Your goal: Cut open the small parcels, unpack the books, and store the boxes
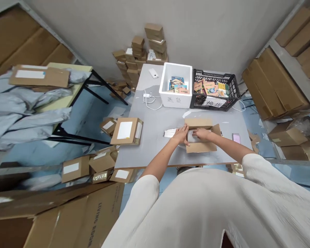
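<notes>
An open cardboard box [201,147] sits near the front of the grey table [150,148], its flaps folded outward. My left hand [181,135] grips the left end of this box, thumb and fingers around the edge. Inside the box is my right hand [203,134], with its fingers curled over something pale [193,138] at the left end; what they hold is partly hidden. A white printed slip or packet [169,133] lies just left of my left hand. To the right of the box rests a phone [236,138] with a pinkish screen.
Behind the box stand a white foam bin [175,101] and a black crate [231,91], both holding colourful packets. A labelled closed carton [114,137] overhangs the table's left edge. A white device [153,73] and cable [155,107] lie at the back left. Cartons crowd the floor.
</notes>
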`<state>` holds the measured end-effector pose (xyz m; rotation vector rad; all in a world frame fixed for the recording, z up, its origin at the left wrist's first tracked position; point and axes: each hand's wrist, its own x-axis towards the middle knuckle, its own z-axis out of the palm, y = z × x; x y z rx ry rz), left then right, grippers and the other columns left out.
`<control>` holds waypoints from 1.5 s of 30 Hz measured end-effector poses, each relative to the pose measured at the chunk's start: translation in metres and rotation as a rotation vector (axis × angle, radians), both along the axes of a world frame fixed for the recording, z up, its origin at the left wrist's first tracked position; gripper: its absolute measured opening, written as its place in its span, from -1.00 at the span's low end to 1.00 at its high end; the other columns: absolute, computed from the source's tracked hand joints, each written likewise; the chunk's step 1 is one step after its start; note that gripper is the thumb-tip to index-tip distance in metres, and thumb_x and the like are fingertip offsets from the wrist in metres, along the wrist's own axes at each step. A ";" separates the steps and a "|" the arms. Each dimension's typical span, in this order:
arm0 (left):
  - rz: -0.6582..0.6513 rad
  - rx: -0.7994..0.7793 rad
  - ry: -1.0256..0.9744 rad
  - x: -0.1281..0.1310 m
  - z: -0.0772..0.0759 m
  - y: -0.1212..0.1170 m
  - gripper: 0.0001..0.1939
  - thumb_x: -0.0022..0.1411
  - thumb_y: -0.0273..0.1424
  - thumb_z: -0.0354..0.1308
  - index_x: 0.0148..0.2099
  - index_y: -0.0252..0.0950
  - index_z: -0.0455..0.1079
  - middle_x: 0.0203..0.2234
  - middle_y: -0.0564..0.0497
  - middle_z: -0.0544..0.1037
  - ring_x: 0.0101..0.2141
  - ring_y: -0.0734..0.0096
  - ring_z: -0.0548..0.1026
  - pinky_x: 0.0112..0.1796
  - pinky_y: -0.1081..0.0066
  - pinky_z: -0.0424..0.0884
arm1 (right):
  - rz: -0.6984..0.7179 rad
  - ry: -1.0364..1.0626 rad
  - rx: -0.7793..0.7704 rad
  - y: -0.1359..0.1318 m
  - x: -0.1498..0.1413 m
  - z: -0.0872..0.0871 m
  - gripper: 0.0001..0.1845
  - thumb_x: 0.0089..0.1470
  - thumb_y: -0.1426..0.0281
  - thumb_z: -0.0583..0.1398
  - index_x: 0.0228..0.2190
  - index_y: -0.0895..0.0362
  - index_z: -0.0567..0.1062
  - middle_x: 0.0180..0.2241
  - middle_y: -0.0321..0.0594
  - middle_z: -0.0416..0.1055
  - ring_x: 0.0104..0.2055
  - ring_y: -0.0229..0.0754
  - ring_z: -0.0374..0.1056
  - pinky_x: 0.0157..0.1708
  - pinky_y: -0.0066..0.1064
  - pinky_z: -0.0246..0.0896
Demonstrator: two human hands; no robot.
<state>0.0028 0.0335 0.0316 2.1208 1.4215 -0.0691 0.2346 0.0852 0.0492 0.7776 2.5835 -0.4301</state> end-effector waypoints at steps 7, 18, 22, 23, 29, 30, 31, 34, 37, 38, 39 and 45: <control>0.040 -0.020 -0.031 0.005 -0.005 -0.006 0.67 -0.15 0.20 0.60 0.69 -0.16 -0.38 0.63 -0.38 -0.35 0.50 -0.51 0.08 0.39 -0.19 0.13 | 0.197 -0.140 -0.026 0.007 -0.022 -0.057 -0.49 -0.01 0.52 0.34 0.02 0.05 0.65 0.11 -0.05 0.59 0.13 0.02 0.45 0.20 -0.18 0.28; 0.035 -0.035 -0.021 0.005 -0.010 -0.006 0.68 -0.14 0.20 0.60 0.69 -0.16 -0.42 0.63 -0.35 -0.40 0.48 -0.54 0.11 0.38 -0.20 0.16 | 0.179 -0.070 -0.055 0.005 -0.009 -0.078 -0.67 0.04 0.50 0.30 -0.13 0.05 0.66 -0.06 -0.12 0.64 0.07 -0.04 0.43 0.24 -0.18 0.16; 0.040 -0.035 -0.012 0.005 -0.010 -0.006 0.67 -0.14 0.21 0.59 0.69 -0.18 -0.40 0.63 -0.35 -0.39 0.47 -0.55 0.11 0.38 -0.19 0.16 | 0.235 -0.088 -0.022 0.002 -0.012 -0.076 -0.74 0.08 0.50 0.29 -0.16 0.09 0.67 0.01 -0.07 0.63 0.11 -0.02 0.41 0.22 -0.16 0.17; 0.043 -0.038 -0.013 0.006 -0.010 -0.006 0.68 -0.14 0.21 0.59 0.69 -0.17 -0.41 0.63 -0.35 -0.39 0.48 -0.56 0.10 0.38 -0.20 0.16 | 0.237 -0.086 -0.013 0.001 -0.013 -0.074 -0.76 0.11 0.49 0.28 -0.17 0.10 0.67 0.03 -0.05 0.63 0.12 -0.02 0.40 0.21 -0.17 0.17; 0.038 -0.043 0.012 0.006 -0.008 -0.003 0.68 -0.16 0.20 0.60 0.69 -0.17 -0.39 0.64 -0.34 -0.38 0.47 -0.56 0.13 0.37 -0.19 0.18 | 0.220 -0.062 0.031 0.002 -0.013 -0.056 -0.72 0.18 0.49 0.23 -0.11 0.08 0.68 0.00 -0.05 0.65 0.13 -0.03 0.39 0.19 -0.21 0.17; 0.036 -0.046 0.021 0.006 -0.008 -0.003 0.68 -0.16 0.20 0.60 0.69 -0.18 -0.38 0.63 -0.35 -0.37 0.47 -0.56 0.12 0.38 -0.19 0.18 | 0.214 -0.054 0.035 0.002 -0.011 -0.051 -0.72 0.19 0.51 0.23 -0.12 0.08 0.69 -0.03 -0.04 0.65 0.13 -0.02 0.40 0.20 -0.20 0.15; 0.035 -0.049 0.030 0.005 -0.008 -0.002 0.68 -0.17 0.20 0.60 0.69 -0.19 -0.36 0.63 -0.36 -0.37 0.47 -0.55 0.12 0.38 -0.19 0.17 | 0.206 -0.045 0.034 0.002 -0.008 -0.046 -0.72 0.18 0.52 0.22 -0.15 0.08 0.69 -0.05 -0.03 0.66 0.12 -0.02 0.41 0.21 -0.19 0.14; 0.029 -0.041 0.042 0.004 -0.007 0.000 0.66 -0.16 0.20 0.60 0.69 -0.18 -0.33 0.63 -0.38 -0.36 0.47 -0.55 0.13 0.37 -0.21 0.17 | 0.139 -0.005 0.024 0.004 0.002 -0.027 -0.75 0.13 0.55 0.23 -0.23 0.10 0.69 -0.13 0.00 0.66 0.09 0.02 0.42 0.23 -0.16 0.10; 0.008 -0.024 0.056 0.000 -0.005 0.001 0.63 -0.15 0.17 0.61 0.68 -0.18 -0.31 0.63 -0.41 -0.37 0.46 -0.55 0.16 0.34 -0.19 0.22 | 0.031 0.051 0.050 0.011 0.018 0.000 -0.74 0.11 0.52 0.24 -0.18 0.14 0.69 -0.12 0.07 0.64 0.11 0.10 0.40 0.25 -0.10 0.06; 0.003 -0.021 0.062 -0.001 -0.004 0.001 0.63 -0.15 0.16 0.62 0.68 -0.18 -0.30 0.62 -0.42 -0.36 0.46 -0.56 0.17 0.34 -0.18 0.22 | -0.010 0.064 0.067 0.016 0.025 0.011 -0.73 0.12 0.51 0.24 -0.15 0.17 0.68 -0.11 0.09 0.64 0.11 0.14 0.40 0.26 -0.08 0.06; 0.003 -0.024 0.065 -0.002 -0.003 0.001 0.63 -0.16 0.14 0.62 0.68 -0.17 -0.30 0.62 -0.42 -0.35 0.46 -0.56 0.17 0.34 -0.17 0.22 | -0.066 0.088 0.093 0.023 0.033 0.021 -0.74 0.13 0.49 0.24 -0.15 0.19 0.67 -0.10 0.12 0.63 0.12 0.18 0.39 0.25 -0.05 0.07; -0.005 -0.057 0.123 -0.003 0.006 0.004 0.60 -0.11 0.09 0.61 0.68 -0.18 -0.35 0.62 -0.45 -0.38 0.50 -0.54 0.11 0.35 -0.15 0.22 | -0.743 0.629 0.184 0.076 0.120 0.069 -0.73 0.18 0.27 0.26 -0.17 0.18 0.63 -0.16 -0.05 0.64 -0.07 0.09 0.46 0.03 -0.13 0.36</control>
